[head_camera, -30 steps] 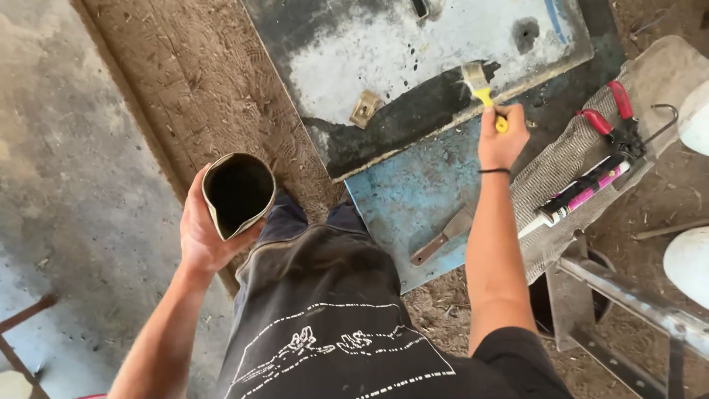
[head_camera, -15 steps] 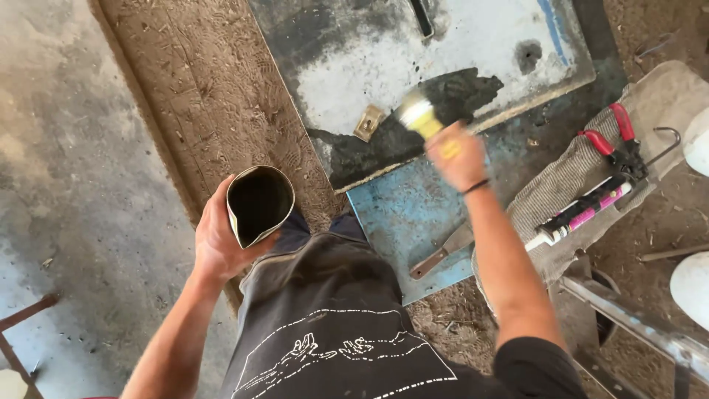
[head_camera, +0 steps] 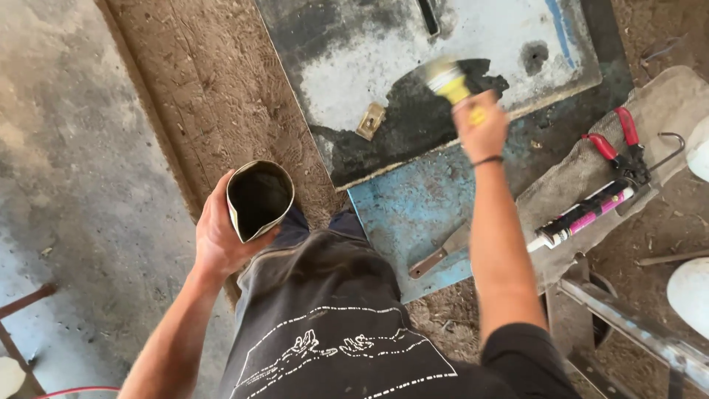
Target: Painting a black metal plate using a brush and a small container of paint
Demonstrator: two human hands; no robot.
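A yellow-handled paintbrush [head_camera: 448,80] is clenched in the right hand [head_camera: 481,127] over the white panel [head_camera: 413,52], at its black-painted patch. A dented tin [head_camera: 258,199] is gripped by the left hand [head_camera: 218,238].

Right hand [head_camera: 484,133] brushes panel [head_camera: 384,66] — left [head_camera: 218,236] holds tin [head_camera: 258,198].

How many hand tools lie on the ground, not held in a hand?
3: a scraper on the blue sheet, red-handled pliers on the grey cloth, and a sealant tube beside them. Others may lie out of frame.
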